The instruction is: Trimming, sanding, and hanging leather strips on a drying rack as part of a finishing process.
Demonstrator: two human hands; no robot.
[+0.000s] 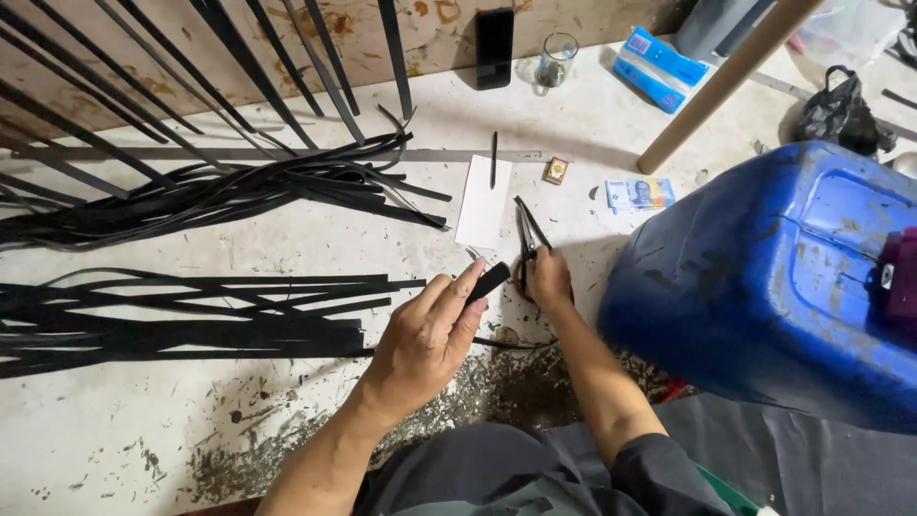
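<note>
My left hand [425,334] pinches the end of a black rubber strip [490,280] between thumb and fingers. My right hand [548,279] grips a pair of scissors [527,229] with dark blades open and pointing away, just right of the strip's end. A thin black strand [511,343] trails on the floor under both hands. A white card [483,201] lies just beyond the scissors with a thin black stick [494,159] on its far edge.
Bundles of long black strips [191,315] lie at left, more [220,186] farther back. A big blue plastic drum [774,277] lies at right. A wooden pole [726,76], phone [494,46], glass [556,59], blue packet [659,67], banknote [638,193] and small box [555,170] sit beyond.
</note>
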